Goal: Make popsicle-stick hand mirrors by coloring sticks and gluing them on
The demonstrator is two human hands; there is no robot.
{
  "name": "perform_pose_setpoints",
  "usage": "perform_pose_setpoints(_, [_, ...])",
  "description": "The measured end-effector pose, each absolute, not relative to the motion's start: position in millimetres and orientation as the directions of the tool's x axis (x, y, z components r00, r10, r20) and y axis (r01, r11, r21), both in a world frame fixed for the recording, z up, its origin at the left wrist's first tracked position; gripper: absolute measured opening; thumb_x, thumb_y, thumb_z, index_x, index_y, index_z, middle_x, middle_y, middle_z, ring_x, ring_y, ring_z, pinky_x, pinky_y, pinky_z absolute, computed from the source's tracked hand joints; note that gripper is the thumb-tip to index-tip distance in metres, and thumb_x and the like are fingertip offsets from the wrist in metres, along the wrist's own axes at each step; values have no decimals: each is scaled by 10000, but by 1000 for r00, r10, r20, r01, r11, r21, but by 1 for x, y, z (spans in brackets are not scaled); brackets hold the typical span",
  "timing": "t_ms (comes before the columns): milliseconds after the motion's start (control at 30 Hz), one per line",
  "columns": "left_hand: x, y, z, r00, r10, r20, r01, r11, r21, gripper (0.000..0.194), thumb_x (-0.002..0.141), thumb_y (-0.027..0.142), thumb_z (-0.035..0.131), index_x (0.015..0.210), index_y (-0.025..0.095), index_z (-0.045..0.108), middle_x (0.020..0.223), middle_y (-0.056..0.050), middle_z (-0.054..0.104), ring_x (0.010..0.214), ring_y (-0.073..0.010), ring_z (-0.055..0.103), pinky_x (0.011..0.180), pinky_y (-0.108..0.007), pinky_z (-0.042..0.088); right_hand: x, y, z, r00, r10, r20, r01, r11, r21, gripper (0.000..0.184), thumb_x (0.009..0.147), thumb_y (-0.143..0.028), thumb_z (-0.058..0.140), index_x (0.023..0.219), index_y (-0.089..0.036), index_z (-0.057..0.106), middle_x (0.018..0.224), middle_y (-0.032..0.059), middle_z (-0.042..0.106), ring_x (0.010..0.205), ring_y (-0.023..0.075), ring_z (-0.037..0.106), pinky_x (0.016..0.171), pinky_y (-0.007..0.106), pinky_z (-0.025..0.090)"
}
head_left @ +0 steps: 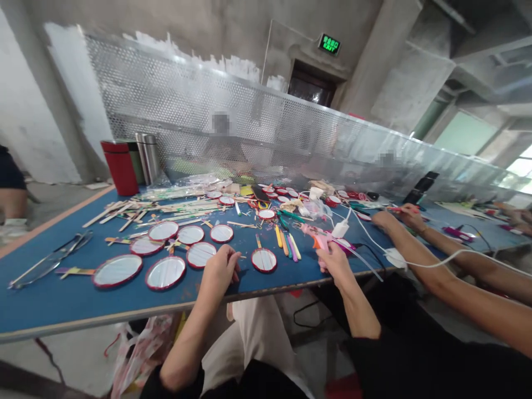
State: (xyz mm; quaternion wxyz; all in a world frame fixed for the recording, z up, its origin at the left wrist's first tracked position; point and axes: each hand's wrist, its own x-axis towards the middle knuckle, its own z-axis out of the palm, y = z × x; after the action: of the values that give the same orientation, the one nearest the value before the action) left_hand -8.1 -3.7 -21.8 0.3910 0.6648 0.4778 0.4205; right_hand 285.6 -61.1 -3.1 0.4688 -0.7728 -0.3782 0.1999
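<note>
My right hand is closed around the grip of a pink glue gun, its nozzle pointing left over the table. A clear glue stick juts from the gun's rear. At the table's front edge, my left hand has its fingers curled in. A tiny pale tip shows by the fingertips; what they hold is too small to name. Just right of that hand lies a round red-rimmed mirror with a stick handle. Several similar mirrors lie to its left. Coloured pens rest between my hands.
Wooden sticks and a red tumbler stand at the back left. Glasses lie far left. A white cable crosses the right side, near a co-worker's arms. A perforated metal screen borders the back.
</note>
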Motion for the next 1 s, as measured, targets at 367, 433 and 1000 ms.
perform_pose_setpoints(367, [-11, -6, -27, 209, 961, 181, 174, -219, 960, 103, 836, 331, 472, 844, 233, 499, 605, 32, 689, 406, -149, 620, 413, -229, 464, 230, -83, -7, 464, 885, 47, -31, 69, -997, 380, 616, -407, 800, 805, -180, 561, 439, -95, 478, 345, 88, 450, 357, 194, 336])
perform_pose_setpoints(433, [-11, -7, -26, 211, 961, 177, 178, -216, 960, 125, 830, 343, 488, 839, 227, 534, 562, 43, 668, 409, -148, 622, 420, -222, 466, 222, -88, -4, 423, 905, 38, -91, 85, -992, 369, 608, -382, 822, 774, -178, 563, 438, -104, 445, 372, 71, 429, 400, 201, 372])
perform_pose_setpoints(1000, [-9, -10, -28, 188, 968, 168, 227, -209, 951, 202, 785, 427, 598, 778, 228, 564, 583, 42, 647, 504, -172, 681, 478, -229, 475, 200, -95, -8, 507, 861, -44, -442, 216, -870, 383, 569, -290, 852, 864, -196, 627, 779, -6, 719, 383, 14, 424, 399, 175, 350])
